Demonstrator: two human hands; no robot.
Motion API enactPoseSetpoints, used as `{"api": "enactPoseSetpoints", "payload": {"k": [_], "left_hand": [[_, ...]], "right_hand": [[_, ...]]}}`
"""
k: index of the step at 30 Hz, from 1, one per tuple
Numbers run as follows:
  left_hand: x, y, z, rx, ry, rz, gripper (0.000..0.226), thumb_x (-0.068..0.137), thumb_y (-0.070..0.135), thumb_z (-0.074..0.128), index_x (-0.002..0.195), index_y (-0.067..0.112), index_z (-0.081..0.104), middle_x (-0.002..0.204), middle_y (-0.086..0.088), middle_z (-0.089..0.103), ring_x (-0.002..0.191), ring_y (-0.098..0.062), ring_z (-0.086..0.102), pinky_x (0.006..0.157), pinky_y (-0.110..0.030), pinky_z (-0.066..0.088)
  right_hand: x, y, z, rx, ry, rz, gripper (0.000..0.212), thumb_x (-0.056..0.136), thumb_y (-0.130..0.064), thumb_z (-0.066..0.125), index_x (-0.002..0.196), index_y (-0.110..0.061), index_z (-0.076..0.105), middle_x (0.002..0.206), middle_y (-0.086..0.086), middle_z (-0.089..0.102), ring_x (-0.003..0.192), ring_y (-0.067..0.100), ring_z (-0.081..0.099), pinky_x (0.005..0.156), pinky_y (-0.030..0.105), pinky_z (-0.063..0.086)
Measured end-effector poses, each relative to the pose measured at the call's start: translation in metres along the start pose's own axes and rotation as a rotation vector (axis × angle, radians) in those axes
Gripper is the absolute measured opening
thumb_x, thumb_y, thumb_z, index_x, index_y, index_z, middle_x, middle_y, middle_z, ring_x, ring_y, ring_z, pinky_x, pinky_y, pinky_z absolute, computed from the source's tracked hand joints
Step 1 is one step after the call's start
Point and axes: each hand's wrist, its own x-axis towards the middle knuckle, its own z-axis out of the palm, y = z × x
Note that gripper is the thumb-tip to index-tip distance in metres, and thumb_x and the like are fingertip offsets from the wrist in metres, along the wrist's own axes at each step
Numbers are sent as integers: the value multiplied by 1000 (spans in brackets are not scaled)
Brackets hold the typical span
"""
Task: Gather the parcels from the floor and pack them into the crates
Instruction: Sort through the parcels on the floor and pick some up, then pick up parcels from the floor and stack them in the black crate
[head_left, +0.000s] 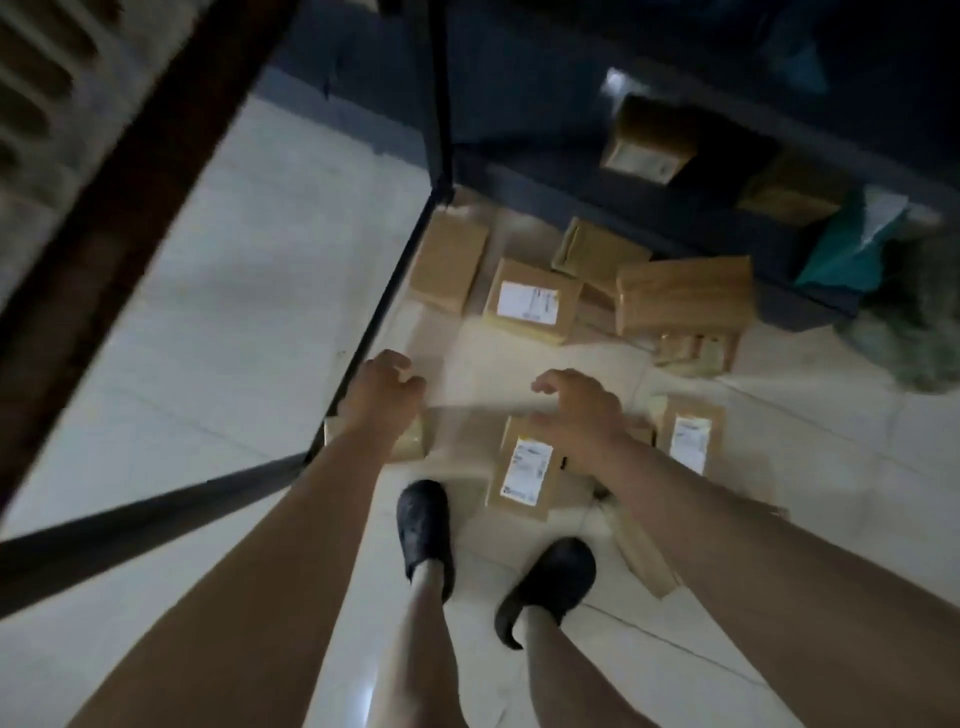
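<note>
Several brown cardboard parcels lie scattered on the pale tiled floor. A labelled parcel (524, 467) lies just under my right hand (576, 408), whose fingers are spread and loosely bent above it, holding nothing. My left hand (382, 387) hangs over a small parcel (410, 441) beside the table leg, fingers loosely curled and empty. Another labelled parcel (691, 439) lies to the right. Further off sit a labelled box (530, 301), a plain box (449, 265) and a larger tilted box (685, 299). A dark crate (571, 192) at the back holds a labelled parcel (647, 140).
A white table top (208, 312) with a dark frame fills the left side; its leg (384, 291) runs down beside my left hand. My two feet in black clogs (423, 525) stand on the tiles. A teal bag (857, 244) and a greenish bundle (914, 338) lie at right.
</note>
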Motion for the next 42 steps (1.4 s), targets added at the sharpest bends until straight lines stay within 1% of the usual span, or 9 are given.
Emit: {"api": "enactPoseSetpoints", "payload": {"k": [9, 17, 20, 24, 27, 30, 36, 39, 42], "left_hand": [[110, -200, 128, 186, -49, -217, 43, 81, 18, 55, 124, 16, 50, 126, -14, 52, 115, -33, 49, 92, -41, 42], [190, -276, 184, 27, 136, -321, 57, 84, 18, 52, 137, 9, 33, 143, -16, 33, 129, -38, 29, 101, -44, 31], [206, -284, 192, -70, 225, -381, 79, 84, 33, 61, 146, 14, 16, 156, -10, 10, 139, -33, 14, 108, -44, 25], [213, -275, 192, -208, 258, -518, 90, 81, 38, 62, 149, 24, 5, 152, -11, 23, 136, -32, 22, 106, -46, 27], [209, -252, 200, -293, 233, -499, 90, 79, 30, 59, 149, 24, 3, 149, -12, 23, 130, -35, 30, 102, -46, 30], [208, -224, 213, -457, 212, -334, 72, 80, 27, 58, 144, 17, 26, 139, -12, 32, 113, -27, 44, 91, -35, 36], [219, -178, 241, -614, 265, -253, 30, 82, 37, 64, 93, 14, 48, 80, 5, 55, 72, -10, 54, 57, -24, 37], [224, -168, 246, -595, 252, -275, 32, 82, 36, 65, 97, 15, 46, 83, 5, 56, 71, -9, 52, 63, -27, 42], [226, -167, 240, -687, 122, -274, 46, 79, 20, 71, 116, 23, 44, 92, 4, 59, 77, -6, 57, 66, -24, 46]], "right_hand": [[119, 12, 243, 57, -205, -4, 44, 81, -34, 63, 120, -20, 51, 126, 1, 56, 114, 24, 53, 91, 35, 43], [197, -12, 361, 350, -234, 59, 76, 79, -36, 67, 142, -16, 29, 138, 5, 46, 123, 24, 46, 97, 33, 40], [213, -8, 375, 480, -242, 132, 90, 77, -39, 68, 147, -20, 15, 146, 3, 38, 130, 23, 40, 96, 26, 34], [220, -3, 370, 686, -242, 231, 88, 74, -44, 71, 145, -25, 23, 134, -3, 49, 119, 17, 49, 86, 20, 33], [230, 18, 348, 780, -14, 272, 40, 71, -37, 76, 97, -26, 47, 95, -9, 59, 84, 13, 55, 73, 19, 39], [246, 44, 313, 782, 142, 290, 40, 72, -42, 75, 75, -25, 39, 74, -13, 50, 66, 4, 49, 53, 12, 36], [272, 86, 274, 740, 219, 398, 53, 76, -53, 65, 109, -19, 41, 98, -4, 54, 81, 17, 54, 68, 26, 37], [276, 101, 272, 717, 133, 378, 72, 77, -51, 66, 136, -26, 35, 125, -2, 49, 112, 21, 51, 84, 24, 36], [274, 115, 268, 750, 80, 292, 59, 74, -32, 74, 127, -21, 50, 105, -6, 61, 93, 12, 59, 79, 23, 40]]}}
